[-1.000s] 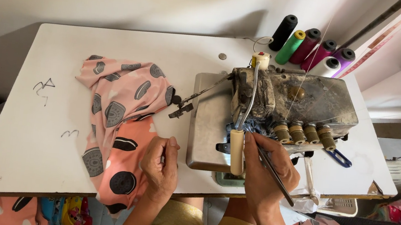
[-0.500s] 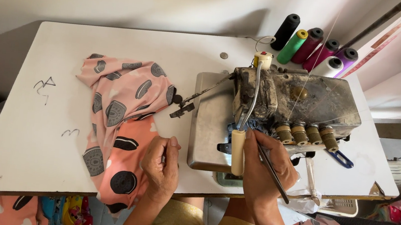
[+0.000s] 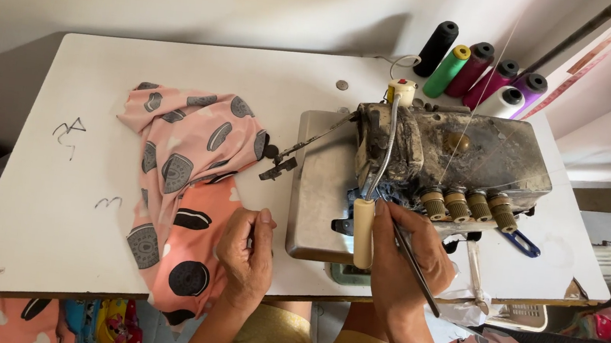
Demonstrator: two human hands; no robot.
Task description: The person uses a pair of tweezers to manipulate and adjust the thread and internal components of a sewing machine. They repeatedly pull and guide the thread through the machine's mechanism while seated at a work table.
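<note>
A thin dark metal tool (image 3: 416, 265) is pinched in the right hand (image 3: 404, 259), at the front of the worn grey overlock machine (image 3: 445, 160); its long axis runs from the machine down towards the person. The left hand (image 3: 248, 253) is curled loosely on the white bench (image 3: 73, 191), just beside the pink spotted cloth (image 3: 185, 181).

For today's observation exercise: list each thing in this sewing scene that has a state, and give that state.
Left hand: resting on the table edge by the pink fabric.
Right hand: holding tweezers at the machine's front.
Pink fabric: bunched, hanging over the table's front edge.
Overlock machine: threaded.
Thread cones: upright.
</note>
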